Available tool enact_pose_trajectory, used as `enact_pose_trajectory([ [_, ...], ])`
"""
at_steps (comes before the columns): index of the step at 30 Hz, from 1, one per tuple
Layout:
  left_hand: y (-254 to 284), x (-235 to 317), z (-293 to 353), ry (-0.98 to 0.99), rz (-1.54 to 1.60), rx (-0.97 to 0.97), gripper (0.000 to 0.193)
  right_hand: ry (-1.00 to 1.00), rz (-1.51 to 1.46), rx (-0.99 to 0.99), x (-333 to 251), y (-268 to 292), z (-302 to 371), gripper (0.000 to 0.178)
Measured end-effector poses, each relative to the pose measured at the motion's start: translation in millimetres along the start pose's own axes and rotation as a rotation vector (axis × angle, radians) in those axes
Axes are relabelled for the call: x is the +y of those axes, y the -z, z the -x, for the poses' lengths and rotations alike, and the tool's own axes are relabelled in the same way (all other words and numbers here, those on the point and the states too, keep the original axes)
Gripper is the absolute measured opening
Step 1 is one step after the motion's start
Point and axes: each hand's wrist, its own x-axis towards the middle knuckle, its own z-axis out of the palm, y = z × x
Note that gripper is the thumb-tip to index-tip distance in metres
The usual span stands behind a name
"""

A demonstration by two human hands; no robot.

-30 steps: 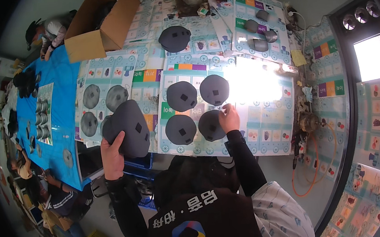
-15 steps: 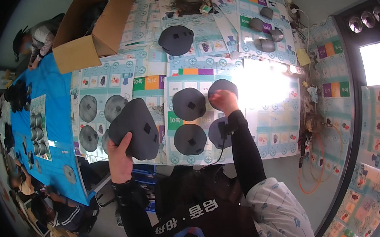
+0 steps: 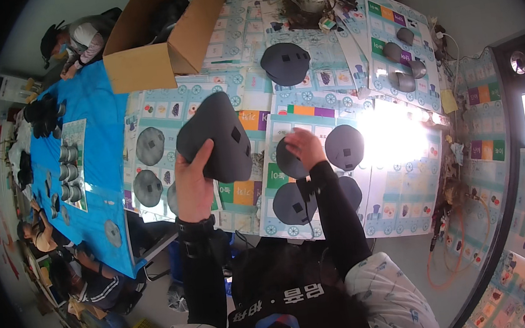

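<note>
My left hand grips a dark grey, rounded flat piece raised above the table, thumb across its face; small black squares show along its right side. Over on the right, my right hand has its fingers curled together above a similar dark grey disc, which it partly covers. Whether the fingertips hold anything small is hidden. Another disc with black squares lies to the right of that hand. Below lie a disc and one more disc, the latter partly behind my right forearm.
Greyer discs lie left of the held piece. A dark disc lies farther back, near an open cardboard box. Small grey curved pieces sit far right. People work around a blue-covered table at left.
My right hand has moved left from the upper right disc to the upper left one, uncovering the former. My left hand has lifted the piece slightly. The whole view has shifted.
</note>
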Motion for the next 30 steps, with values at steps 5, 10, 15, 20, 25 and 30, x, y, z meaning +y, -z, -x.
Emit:
enact_pose_trajectory([
  [5,4,-26,-66,0.013,0.130,-0.056,0.045,-0.118,0.207,-0.029,18,11,52,0.028],
  [10,-63,-44,-124,-0.021,0.308,-0.190,0.042,-0.264,0.398,-0.138,21,22,121,0.028],
  [15,-45,-71,-155,0.108,0.155,-0.060,0.059,-0.364,0.426,-0.160,35,27,156,0.033],
  [20,-6,-78,-51,0.130,-0.236,-0.045,0.065,-0.279,-0.038,-0.075,66,40,144,0.027],
  [25,47,-86,53,0.227,-0.308,-0.157,0.055,-0.446,0.156,-0.070,85,80,151,0.028],
  [30,69,-101,146,0.316,-0.340,-0.080,0.046,-0.468,0.498,-0.165,55,136,181,0.029],
])
